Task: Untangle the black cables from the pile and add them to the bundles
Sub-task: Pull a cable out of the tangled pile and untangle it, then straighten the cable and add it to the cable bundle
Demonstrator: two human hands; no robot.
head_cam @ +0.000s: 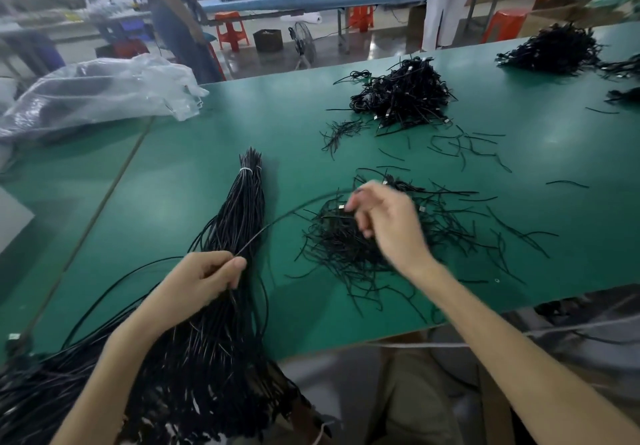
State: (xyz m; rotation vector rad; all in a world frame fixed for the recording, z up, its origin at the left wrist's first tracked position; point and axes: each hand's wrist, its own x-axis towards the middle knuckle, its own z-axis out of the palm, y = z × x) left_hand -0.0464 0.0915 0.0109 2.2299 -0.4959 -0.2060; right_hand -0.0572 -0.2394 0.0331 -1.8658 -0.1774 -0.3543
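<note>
The single black cable (294, 209) I am working on runs in a shallow arc above the green table (194, 153), stretched between my two hands. My left hand (204, 280) pinches its near end between thumb and forefinger, the other fingers curled in around the tops of the cables below it, so that hand is closed. My right hand (384, 222) holds the far end where the cable reaches the loose pile (353, 240); its fingers are bent inward and blurred, and I cannot tell for sure how tight the grip is, though the cable ends at its fingertips. The pile lies spread flat on the table under and beyond my right hand, a tangle of short black strands with a few pale connector tips showing. To the left of it lies the big bundle (239, 222), tied near its far tip with a white tie (246, 171) and fanning out wide toward me, over the table's near edge. Farther back sits a second heap (401, 98) of black cables, and another heap (550, 49) at the far right. A crumpled clear plastic bag (100, 91) rests at the table's far left.
</note>
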